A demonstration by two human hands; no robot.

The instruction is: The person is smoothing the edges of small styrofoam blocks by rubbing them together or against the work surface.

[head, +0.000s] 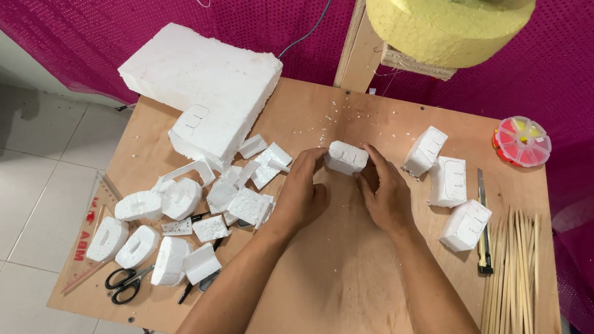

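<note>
On the plywood table (341, 301), read left to right around the grip:

Far left of the grip: cut foam shapes (152, 236), rounded and slotted, lie in a loose heap; black-handled scissors (122, 283) rest at the near edge, over a clear ruler.

Up and left of the grip: a big foam slab (202, 80) lies flat, with a marked outline on its near corner. Offcuts (253, 184) are scattered between it and the left hand.

Left hand (301, 194): fingers curled onto the left end of the block, grasping it, knuckles toward the camera.

Block (346, 158): a small white foam piece with pen lines on top, held between both hands just above the table, in the middle of the board.

Right hand (384, 193): thumb and fingers clamp the right end of the block, grasping it too.

Doing it well, as I judge: foam crumbles, so pressure should stay light and even, fingertips close to the drawn lines, wrists low over the board to steady it.

Right of the grip: three marked blocks (449, 186) stand in a row, apart from the hands.

Far right of the grip: a knife (483, 235) lies beside a spread of wooden sticks (516, 292); a round bead box (522, 141) sits beyond them.

Beyond the grip: a yellow foam disc (443, 19) sits on a wooden post.
</note>
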